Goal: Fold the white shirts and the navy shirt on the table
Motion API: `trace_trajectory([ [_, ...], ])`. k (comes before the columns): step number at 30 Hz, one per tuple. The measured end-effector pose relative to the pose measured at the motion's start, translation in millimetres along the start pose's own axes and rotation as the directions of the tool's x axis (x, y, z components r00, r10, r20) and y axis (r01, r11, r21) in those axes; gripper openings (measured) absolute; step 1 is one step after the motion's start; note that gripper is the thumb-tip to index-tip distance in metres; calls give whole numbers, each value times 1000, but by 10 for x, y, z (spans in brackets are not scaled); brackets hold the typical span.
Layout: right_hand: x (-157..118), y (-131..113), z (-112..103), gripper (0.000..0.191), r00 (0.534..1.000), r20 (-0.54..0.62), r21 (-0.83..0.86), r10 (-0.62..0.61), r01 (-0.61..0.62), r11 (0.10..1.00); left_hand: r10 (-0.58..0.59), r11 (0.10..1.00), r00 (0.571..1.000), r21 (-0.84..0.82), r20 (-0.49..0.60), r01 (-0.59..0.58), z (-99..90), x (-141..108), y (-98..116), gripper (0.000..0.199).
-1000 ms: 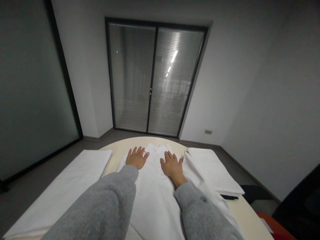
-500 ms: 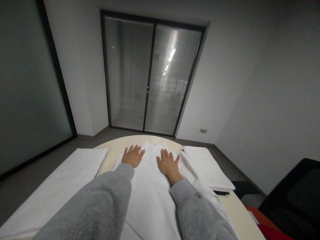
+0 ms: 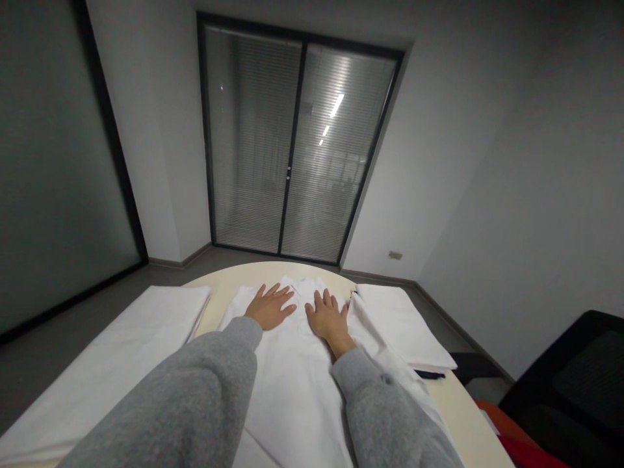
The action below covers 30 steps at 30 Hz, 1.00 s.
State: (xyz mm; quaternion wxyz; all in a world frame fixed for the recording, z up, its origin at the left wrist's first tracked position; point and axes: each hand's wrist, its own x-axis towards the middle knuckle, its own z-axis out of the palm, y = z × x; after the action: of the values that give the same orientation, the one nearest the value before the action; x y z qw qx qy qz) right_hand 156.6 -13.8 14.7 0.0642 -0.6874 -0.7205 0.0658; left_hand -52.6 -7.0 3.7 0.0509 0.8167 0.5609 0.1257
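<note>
A white shirt lies spread on the table before me, its collar end pointing away. My left hand rests flat on the upper left of the shirt, fingers apart and angled to the right. On the shirt's upper right lies my right hand, palm down with the fingers spread. Neither hand grips anything. Grey sleeves cover both forearms and hide parts of the shirt. One shirt sleeve runs down along the right side, beside my right forearm.
Folded white cloth lies at the table's left, and another folded white cloth at its right, with something dark under it. The pale round table curves away. A black chair stands at right; a glass door is beyond.
My left hand has slid a little to the right across the shirt, toward the collar's middle. My right hand stays in nearly the same place.
</note>
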Motion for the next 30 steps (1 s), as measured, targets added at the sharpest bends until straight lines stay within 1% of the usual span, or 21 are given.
trace_trajectory([
  [5, -10, -8, -26, 70, 1000, 16, -7, -5, 5, 1000, -29, 999, 999, -17, 19, 30, 31, 21, -23, 64],
  [10, -22, -15, -37, 69, 1000, 17, -5, 0, 0, 1000, -29, 999, 1000, -29, 5, 30, 29, 19, -22, 63],
  [16, -11, 1, -7, 69, 1000, -7, -9, -18, 18, 1000, -41, 999, 999, -32, -2, 41, 18, 16, -6, 60],
  [23, 3, 8, 27, 68, 999, -38, 8, -21, 21, 1000, -47, 999, 999, -24, -15, 46, 54, 35, -32, 59],
  [30, -9, -1, -8, 68, 1000, -15, 1, -19, 19, 1000, -51, 998, 998, -34, -34, 50, 62, 28, -34, 57],
])
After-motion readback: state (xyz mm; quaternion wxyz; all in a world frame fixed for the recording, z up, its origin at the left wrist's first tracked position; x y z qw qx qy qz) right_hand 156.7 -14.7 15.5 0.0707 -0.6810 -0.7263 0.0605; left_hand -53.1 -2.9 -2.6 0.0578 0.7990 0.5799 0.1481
